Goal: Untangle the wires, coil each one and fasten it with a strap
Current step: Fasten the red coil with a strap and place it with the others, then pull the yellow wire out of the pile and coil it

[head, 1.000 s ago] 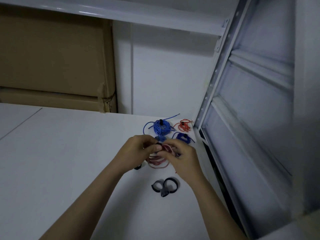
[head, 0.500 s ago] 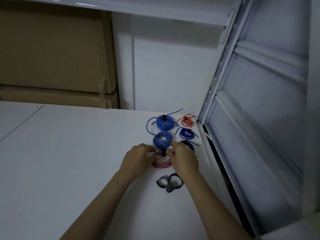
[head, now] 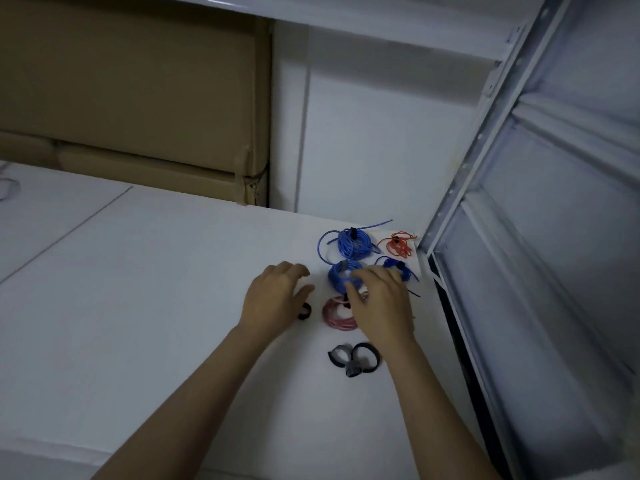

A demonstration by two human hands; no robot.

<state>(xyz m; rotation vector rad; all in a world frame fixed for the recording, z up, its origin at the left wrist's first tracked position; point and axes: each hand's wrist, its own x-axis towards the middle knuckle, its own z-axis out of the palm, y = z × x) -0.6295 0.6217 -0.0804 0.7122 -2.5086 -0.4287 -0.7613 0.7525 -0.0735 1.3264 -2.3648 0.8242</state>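
A pink coiled wire (head: pixel 334 315) with a black strap lies on the white table (head: pixel 156 306). My right hand (head: pixel 379 306) hovers over its right side with relaxed, loosely bent fingers and holds nothing. My left hand (head: pixel 273 299) sits to the left of the coil, fingers relaxed, over a small black strap (head: pixel 305 311). Behind them lie strapped coils: a large blue one (head: pixel 353 241), a second blue one (head: pixel 341 276), a dark blue one (head: pixel 398 266) and a red-orange one (head: pixel 400 244). Two looped black straps (head: pixel 353 356) lie nearer to me.
A white metal shelf frame (head: pixel 460 174) rises along the table's right edge, with a dark gap below it. Cardboard boxes (head: pixel 138 109) stand against the wall at the back left. A thin grey wire (head: pixel 8 188) lies at the far left edge.
Both hands let go of the pink coil, which now lies on the table. My left hand drew away to the left, and my right hand lifted off the coil.
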